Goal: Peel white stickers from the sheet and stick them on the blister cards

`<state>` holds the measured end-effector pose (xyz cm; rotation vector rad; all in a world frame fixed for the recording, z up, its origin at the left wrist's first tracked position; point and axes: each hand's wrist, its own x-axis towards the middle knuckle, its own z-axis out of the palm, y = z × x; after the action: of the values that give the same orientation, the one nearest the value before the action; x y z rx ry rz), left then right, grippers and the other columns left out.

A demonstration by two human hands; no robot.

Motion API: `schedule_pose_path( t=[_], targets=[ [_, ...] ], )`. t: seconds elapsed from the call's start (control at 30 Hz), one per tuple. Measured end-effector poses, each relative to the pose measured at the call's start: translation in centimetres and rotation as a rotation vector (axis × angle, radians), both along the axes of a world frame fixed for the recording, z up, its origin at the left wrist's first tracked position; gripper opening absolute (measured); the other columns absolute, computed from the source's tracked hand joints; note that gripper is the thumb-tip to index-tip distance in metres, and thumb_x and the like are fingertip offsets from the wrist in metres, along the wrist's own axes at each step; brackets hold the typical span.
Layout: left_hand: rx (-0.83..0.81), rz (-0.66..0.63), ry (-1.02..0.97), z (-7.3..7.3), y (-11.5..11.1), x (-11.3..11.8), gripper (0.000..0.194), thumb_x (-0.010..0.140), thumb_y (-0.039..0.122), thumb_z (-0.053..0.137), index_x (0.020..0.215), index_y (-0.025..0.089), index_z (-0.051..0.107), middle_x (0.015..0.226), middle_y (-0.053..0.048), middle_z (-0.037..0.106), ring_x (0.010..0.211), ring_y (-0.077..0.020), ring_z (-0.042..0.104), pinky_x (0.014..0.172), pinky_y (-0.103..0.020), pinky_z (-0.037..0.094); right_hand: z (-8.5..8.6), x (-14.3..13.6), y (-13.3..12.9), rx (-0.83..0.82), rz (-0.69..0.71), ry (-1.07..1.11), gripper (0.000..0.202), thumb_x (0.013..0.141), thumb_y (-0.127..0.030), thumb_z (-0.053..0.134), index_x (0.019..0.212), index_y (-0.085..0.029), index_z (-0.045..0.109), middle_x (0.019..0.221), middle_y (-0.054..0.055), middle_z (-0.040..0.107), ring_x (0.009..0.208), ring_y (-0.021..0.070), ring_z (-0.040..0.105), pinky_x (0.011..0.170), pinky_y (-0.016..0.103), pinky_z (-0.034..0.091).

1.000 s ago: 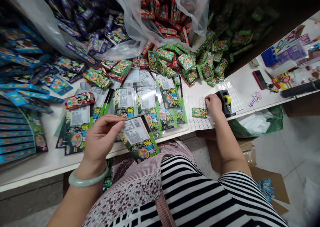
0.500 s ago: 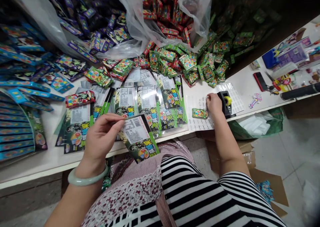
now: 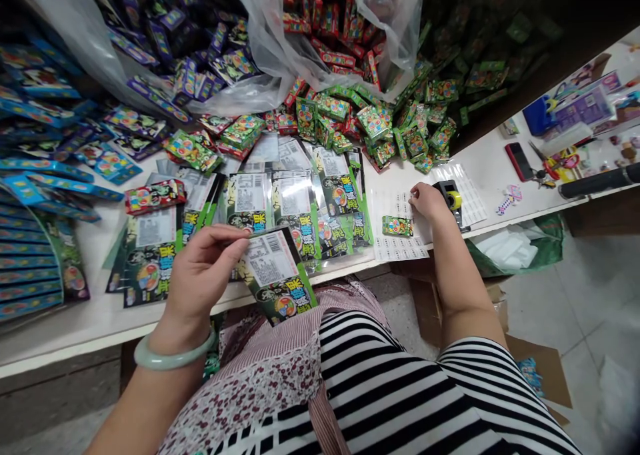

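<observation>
My left hand [image 3: 203, 271] pinches the top edge of a black and green candy packet [image 3: 277, 278] with a white label, held in front of the table edge. On the right, my right hand [image 3: 429, 203] has its fingertips pressed together at the sheet of small stickers [image 3: 400, 248]; what they grip is too small to make out. A small green candy box [image 3: 397, 226] lies on that sheet, left of the hand. The black tape dispenser [image 3: 450, 198] with yellow tape stands just beyond my right hand, partly hidden by it.
More packets [image 3: 295, 201] overlap across the white table [image 3: 350, 266]. Behind them are heaped green boxes [image 3: 375, 123], red boxes [image 3: 335, 58] and purple boxes [image 3: 195, 85]. Blue boxes [image 3: 30, 261] stand at the left. A phone [image 3: 519, 161] and scissors [image 3: 555, 165] lie right.
My right hand has moved slightly left and up along the sticker sheet. My left hand still holds the packet in nearly the same place.
</observation>
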<state>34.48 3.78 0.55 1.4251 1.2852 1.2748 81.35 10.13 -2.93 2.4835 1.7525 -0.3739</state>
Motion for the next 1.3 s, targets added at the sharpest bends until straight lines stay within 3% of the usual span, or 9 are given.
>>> schedule_pose_path(
  t=[0.1, 0.3, 0.4, 0.5, 0.67, 0.9, 1.2, 1.3],
  targets=[
    [-0.01, 0.001, -0.008, -0.1, 0.0, 0.0, 0.006, 0.076, 0.019, 0.073, 0.081, 0.022, 0.072, 0.086, -0.003, 0.071, 0.082, -0.0115, 0.067, 0.071, -0.024, 0.054, 0.1, 0.3, 0.4, -0.04, 0.013, 0.003, 0.023, 0.077, -0.016, 0.072, 0.1, -0.015, 0.069, 0.088, 0.008, 0.071, 0.077, 0.0216, 0.061, 0.074, 0.032, 0.045],
    [-0.048, -0.008, 0.031, 0.2, -0.5, 0.0, 0.005, 0.079, 0.023, 0.069, 0.084, 0.022, 0.069, 0.09, 0.001, 0.07, 0.088, -0.0111, 0.066, 0.078, -0.035, 0.054, 0.4, 0.5, 0.8, -0.049, 0.048, -0.022, 0.01, 0.074, -0.019, 0.074, 0.081, -0.017, 0.068, 0.103, 0.012, 0.067, 0.077, 0.0195, 0.059, 0.07, 0.031, 0.044],
    [-0.068, -0.016, 0.061, 0.5, -0.6, 0.0, 0.005, 0.084, 0.023, 0.065, 0.088, 0.022, 0.068, 0.092, 0.002, 0.069, 0.092, -0.0109, 0.066, 0.081, -0.039, 0.052, 0.9, 0.4, 0.6, -0.061, 0.035, -0.004, 0.013, 0.073, -0.02, 0.075, 0.084, -0.018, 0.067, 0.091, 0.008, 0.068, 0.074, 0.0198, 0.058, 0.067, 0.031, 0.042],
    [-0.017, -0.001, 0.035, 0.4, -0.3, 0.1, 0.005, 0.079, 0.023, 0.071, 0.084, 0.021, 0.07, 0.088, -0.001, 0.07, 0.085, -0.0115, 0.066, 0.075, -0.032, 0.053, 1.3, 0.3, 0.3, -0.059, 0.014, 0.029, 0.019, 0.074, -0.021, 0.074, 0.091, -0.019, 0.067, 0.084, 0.005, 0.069, 0.071, 0.0198, 0.057, 0.065, 0.03, 0.04],
    [0.012, 0.0, -0.008, -0.1, 0.1, 0.3, 0.006, 0.076, 0.02, 0.074, 0.082, 0.022, 0.073, 0.086, -0.003, 0.071, 0.082, -0.01, 0.066, 0.072, -0.023, 0.053, 1.4, 0.0, -0.4, 0.002, -0.015, 0.067, 0.012, 0.077, -0.02, 0.069, 0.089, -0.018, 0.067, 0.087, 0.007, 0.07, 0.077, 0.0216, 0.059, 0.07, 0.031, 0.041],
    [0.001, 0.01, -0.003, 0.1, 0.1, 0.3, 0.007, 0.075, 0.019, 0.074, 0.081, 0.022, 0.073, 0.085, -0.003, 0.071, 0.08, -0.0114, 0.065, 0.069, -0.024, 0.052, 1.0, -0.1, -1.4, 0.11, -0.05, 0.163, 0.015, 0.081, -0.019, 0.061, 0.093, -0.017, 0.068, 0.095, 0.008, 0.071, 0.083, 0.022, 0.061, 0.077, 0.032, 0.044],
    [-0.007, 0.017, -0.012, -0.1, -0.1, 0.1, 0.007, 0.075, 0.02, 0.074, 0.081, 0.022, 0.073, 0.086, -0.003, 0.071, 0.083, -0.0118, 0.066, 0.073, -0.024, 0.053, -0.4, 0.3, -1.7, 0.207, -0.111, 0.288, 0.024, 0.078, -0.021, 0.06, 0.101, -0.017, 0.067, 0.089, 0.006, 0.07, 0.079, 0.0211, 0.061, 0.076, 0.033, 0.047],
    [-0.004, 0.017, -0.012, -0.1, -0.2, 0.1, 0.007, 0.075, 0.019, 0.074, 0.081, 0.022, 0.073, 0.086, -0.003, 0.071, 0.083, -0.0114, 0.067, 0.075, -0.024, 0.054, -0.8, 0.4, -1.6, 0.206, -0.129, 0.322, 0.019, 0.076, -0.022, 0.061, 0.093, -0.016, 0.068, 0.086, 0.006, 0.069, 0.078, 0.0207, 0.061, 0.076, 0.033, 0.048]
  ],
)
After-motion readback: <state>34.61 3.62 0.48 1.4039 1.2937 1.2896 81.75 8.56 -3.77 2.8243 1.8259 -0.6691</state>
